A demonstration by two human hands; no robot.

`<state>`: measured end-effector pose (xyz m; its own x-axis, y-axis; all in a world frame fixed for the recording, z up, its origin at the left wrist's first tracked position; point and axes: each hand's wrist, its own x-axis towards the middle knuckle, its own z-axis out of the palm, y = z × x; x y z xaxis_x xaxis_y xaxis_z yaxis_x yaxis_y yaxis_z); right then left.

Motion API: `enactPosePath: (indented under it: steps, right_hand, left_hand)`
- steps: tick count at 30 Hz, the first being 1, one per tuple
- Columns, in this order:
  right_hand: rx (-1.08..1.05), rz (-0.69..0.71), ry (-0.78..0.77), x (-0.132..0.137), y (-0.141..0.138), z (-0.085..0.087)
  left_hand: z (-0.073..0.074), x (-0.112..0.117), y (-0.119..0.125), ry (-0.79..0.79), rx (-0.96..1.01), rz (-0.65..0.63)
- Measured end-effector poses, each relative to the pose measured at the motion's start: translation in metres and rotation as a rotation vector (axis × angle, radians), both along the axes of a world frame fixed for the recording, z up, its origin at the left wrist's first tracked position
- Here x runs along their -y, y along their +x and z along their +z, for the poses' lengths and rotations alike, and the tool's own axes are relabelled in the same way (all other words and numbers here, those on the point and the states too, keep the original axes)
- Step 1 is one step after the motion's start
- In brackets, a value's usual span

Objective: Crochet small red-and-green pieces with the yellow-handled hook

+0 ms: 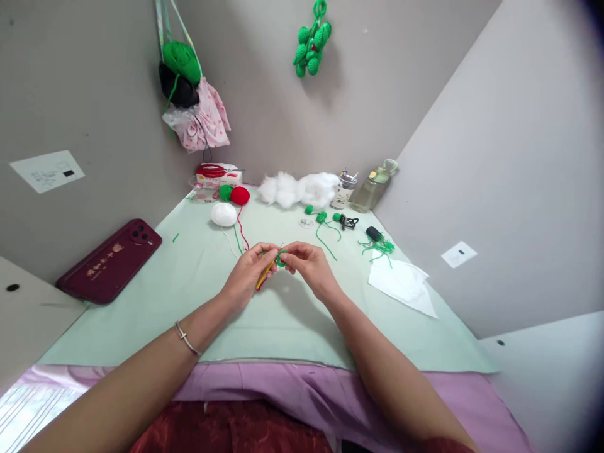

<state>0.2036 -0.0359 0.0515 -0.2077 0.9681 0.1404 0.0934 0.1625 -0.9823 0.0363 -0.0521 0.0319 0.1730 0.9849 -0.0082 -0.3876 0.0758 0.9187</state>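
Green yarn piece (282, 258) sat between both hands above the pale tabletop (292, 343).
Left hand (248, 272) fingers closed around a yellow tool (265, 275); right hand (309, 265) fingers pinched the piece, where light, steady tension seemed best.

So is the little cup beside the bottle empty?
Not empty: pen-like things stick out of the top of the cup. How full, I can't tell.

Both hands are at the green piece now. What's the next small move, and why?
I'd probably ease the yellow-handled tool slightly with the left hand. It lies in that hand, close to the green piece, which the right hand pinches and so could steady. The stitches are too small to read, so a gentle move seems wisest.
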Motion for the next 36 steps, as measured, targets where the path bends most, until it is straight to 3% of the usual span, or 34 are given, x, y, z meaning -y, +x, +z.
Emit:
enactPosePath:
  steps: [10,23,28,36]
  right_hand:
    - [0.030,-0.153,0.082,0.002,-0.007,-0.008]
    - [0.104,0.015,-0.001,-0.002,0.000,-0.002]
    - [0.163,-0.041,0.127,-0.001,-0.003,-0.009]
    - [0.392,-0.126,0.490,0.008,-0.011,-0.017]
  left_hand:
    - [0.002,0.001,0.001,-0.032,0.030,0.024]
    - [0.002,0.004,-0.004,-0.042,0.012,-0.011]
    - [0.004,0.002,-0.005,-0.056,0.047,-0.027]
    - [-0.004,-0.006,-0.008,-0.102,0.137,-0.063]
